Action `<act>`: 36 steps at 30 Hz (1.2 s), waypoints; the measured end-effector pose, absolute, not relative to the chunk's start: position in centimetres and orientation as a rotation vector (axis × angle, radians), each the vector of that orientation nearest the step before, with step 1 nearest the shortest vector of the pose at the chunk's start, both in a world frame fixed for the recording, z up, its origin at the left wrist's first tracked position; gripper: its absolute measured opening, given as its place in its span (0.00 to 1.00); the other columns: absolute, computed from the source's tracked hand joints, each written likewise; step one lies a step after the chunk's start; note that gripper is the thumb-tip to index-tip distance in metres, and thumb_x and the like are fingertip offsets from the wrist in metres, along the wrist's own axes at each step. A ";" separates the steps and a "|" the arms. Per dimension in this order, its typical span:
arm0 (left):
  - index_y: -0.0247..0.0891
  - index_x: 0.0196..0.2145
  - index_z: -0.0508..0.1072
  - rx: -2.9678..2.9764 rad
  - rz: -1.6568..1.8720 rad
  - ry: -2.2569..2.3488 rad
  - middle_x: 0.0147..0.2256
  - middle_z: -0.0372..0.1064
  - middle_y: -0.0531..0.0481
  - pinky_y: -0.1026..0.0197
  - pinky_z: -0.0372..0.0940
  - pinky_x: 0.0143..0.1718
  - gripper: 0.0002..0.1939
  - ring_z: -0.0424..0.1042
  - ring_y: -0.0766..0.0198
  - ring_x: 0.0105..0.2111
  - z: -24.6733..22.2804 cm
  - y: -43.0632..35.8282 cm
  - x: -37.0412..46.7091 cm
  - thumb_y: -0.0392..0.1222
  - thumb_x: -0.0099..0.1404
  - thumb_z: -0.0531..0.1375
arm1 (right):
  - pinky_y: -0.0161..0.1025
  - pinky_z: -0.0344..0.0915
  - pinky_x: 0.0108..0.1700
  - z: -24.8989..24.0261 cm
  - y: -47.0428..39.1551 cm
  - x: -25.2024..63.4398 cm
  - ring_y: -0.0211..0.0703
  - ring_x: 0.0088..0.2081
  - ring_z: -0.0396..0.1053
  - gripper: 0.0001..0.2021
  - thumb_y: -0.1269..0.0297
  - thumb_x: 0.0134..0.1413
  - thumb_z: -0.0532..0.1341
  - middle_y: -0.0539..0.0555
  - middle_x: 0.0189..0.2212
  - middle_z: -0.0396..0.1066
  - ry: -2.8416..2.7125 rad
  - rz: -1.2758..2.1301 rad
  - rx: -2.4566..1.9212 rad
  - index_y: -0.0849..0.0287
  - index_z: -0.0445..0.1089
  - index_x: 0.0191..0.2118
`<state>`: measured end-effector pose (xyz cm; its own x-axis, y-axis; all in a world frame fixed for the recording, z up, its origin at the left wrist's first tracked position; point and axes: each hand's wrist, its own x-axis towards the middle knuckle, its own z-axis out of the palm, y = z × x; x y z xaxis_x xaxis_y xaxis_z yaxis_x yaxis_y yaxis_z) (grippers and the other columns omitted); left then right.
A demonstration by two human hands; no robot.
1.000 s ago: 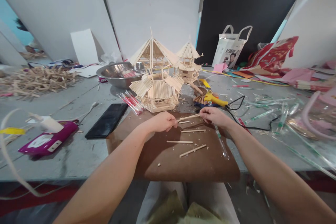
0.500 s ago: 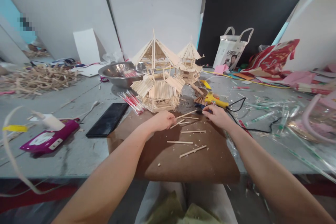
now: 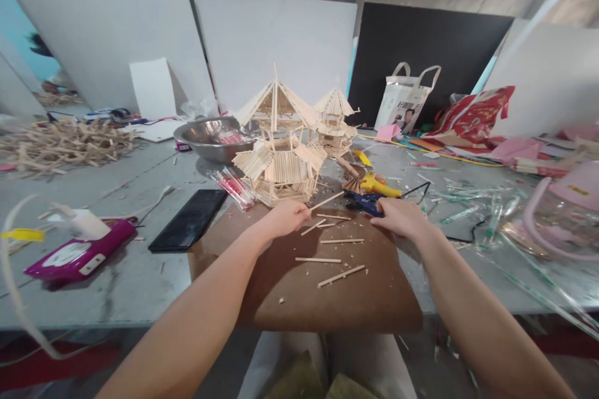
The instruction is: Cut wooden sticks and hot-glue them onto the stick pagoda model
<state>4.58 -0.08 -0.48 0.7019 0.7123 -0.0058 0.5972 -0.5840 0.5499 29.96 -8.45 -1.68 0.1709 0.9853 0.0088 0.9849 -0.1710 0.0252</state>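
My left hand is closed, pinching one end of a thin wooden stick that slants up to the right. My right hand is closed round the handles of blue pliers. The pliers' head points left, close to the stick's far end; whether they touch, I cannot tell. Several cut sticks lie on the brown sheet below my hands. Just behind my left hand stands a small pavilion model built from sticks.
A yellow glue gun lies behind the pliers. More stick models and a metal bowl stand farther back. To the left are a black phone and a purple power strip. Plastic wrappers litter the right side.
My right hand has taken hold of the blue pliers and moved slightly right and down. My left hand still holds the stick. The camera view has shifted slightly.
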 end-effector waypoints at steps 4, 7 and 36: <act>0.34 0.24 0.70 2.364 0.318 0.998 0.15 0.61 0.54 0.67 0.54 0.24 0.14 0.61 0.69 0.19 -0.3 -0.2 4.6 0.41 0.55 0.46 | 0.36 0.54 0.28 -2.1 -8.7 30.0 0.50 0.36 0.66 0.10 0.70 0.38 0.55 0.59 0.35 0.69 1.909 0.038 2.429 0.59 0.64 0.33; 0.34 0.24 0.69 2.356 0.359 1.000 0.15 0.61 0.54 0.67 0.54 0.24 0.14 0.60 0.69 0.19 -0.1 -0.5 4.7 0.41 0.55 0.47 | 0.38 0.55 0.28 -2.5 -8.5 30.0 0.51 0.36 0.67 0.11 0.71 0.38 0.54 0.61 0.35 0.69 1.885 0.051 2.444 0.60 0.64 0.33; 0.36 0.28 0.59 1.817 0.706 0.892 0.19 0.61 0.56 0.68 0.51 0.13 0.15 0.58 0.73 0.11 -1.4 -2.4 6.3 0.50 0.59 0.44 | 0.27 0.45 0.13 -2.9 -8.0 26.1 0.26 0.11 0.44 0.14 0.68 0.35 0.59 0.38 0.10 0.47 2.320 -2.758 2.587 0.59 0.64 0.35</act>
<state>6.34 -2.36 -1.45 0.5659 0.8205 0.0807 0.2675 -0.2754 0.9234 26.06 -8.01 -2.86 0.1603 0.9862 0.0418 -0.2102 0.0755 -0.9747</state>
